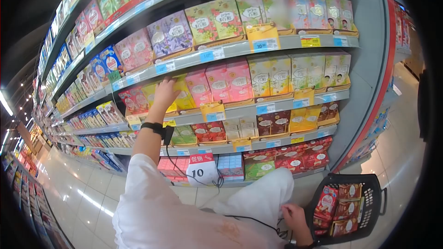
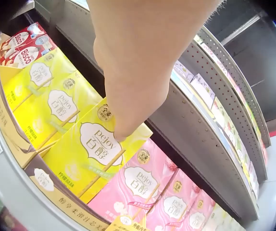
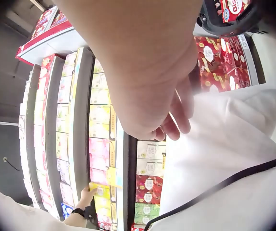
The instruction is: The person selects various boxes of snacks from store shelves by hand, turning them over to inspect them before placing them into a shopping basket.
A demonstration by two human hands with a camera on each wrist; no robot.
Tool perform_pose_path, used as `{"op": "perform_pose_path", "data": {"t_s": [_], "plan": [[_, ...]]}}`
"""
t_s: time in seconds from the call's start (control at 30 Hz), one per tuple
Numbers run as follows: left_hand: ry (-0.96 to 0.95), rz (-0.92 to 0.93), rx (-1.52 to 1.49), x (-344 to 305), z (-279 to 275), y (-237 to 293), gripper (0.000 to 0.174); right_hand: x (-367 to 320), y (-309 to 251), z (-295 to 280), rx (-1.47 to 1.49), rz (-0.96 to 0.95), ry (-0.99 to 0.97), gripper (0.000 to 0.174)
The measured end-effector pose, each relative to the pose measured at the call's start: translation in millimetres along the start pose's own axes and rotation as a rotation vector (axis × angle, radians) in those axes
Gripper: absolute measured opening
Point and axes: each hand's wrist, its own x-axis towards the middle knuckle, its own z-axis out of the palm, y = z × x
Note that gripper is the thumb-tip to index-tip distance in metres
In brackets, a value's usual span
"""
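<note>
My left hand [image 1: 165,96] reaches into the middle shelf, at a row of yellow Pejoy boxes. In the left wrist view the thumb of the left hand [image 2: 133,103] lies on the upper front of one yellow Pejoy box [image 2: 92,149]; the fingers are hidden behind its top. More yellow boxes [image 2: 56,103] stand on one side of it and pink Pejoy boxes [image 2: 140,180] on the other. My right hand [image 1: 295,220] hangs loosely curled, holding nothing, between the white-trousered knee and a black basket [image 1: 379,193].
Red and brown snack packs [image 1: 348,210] lie in the basket. Above and below the left hand run shelf edges [image 1: 203,55] with price tags. A promotion sign [image 1: 201,170] hangs low in front. A black cable [image 1: 177,163] trails from the left wrist. Tiled floor [image 1: 92,198] lies left.
</note>
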Motion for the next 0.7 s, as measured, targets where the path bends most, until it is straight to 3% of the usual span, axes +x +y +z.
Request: {"op": "perform_pose_path", "data": {"t_s": [0.1,0.17,0.43,0.7], "plan": [[0.066,0.082,-0.094,-3,-2,-9,0.049,-3,6,1,0.041,-0.017,0.007,0.011],[-0.078,-0.006,-0.138,-3,-8,-10,0.048,-5,4,-2,0.037,0.005,0.000,0.011],[-0.126,0.019,-0.120,8,-15,-11,0.047,-4,-2,-5,0.060,0.032,-0.002,0.011],[-0.267,-0.004,-0.120,16,-14,-13,0.064,-3,0,-6,0.051,0.041,-0.040,0.012]]}}
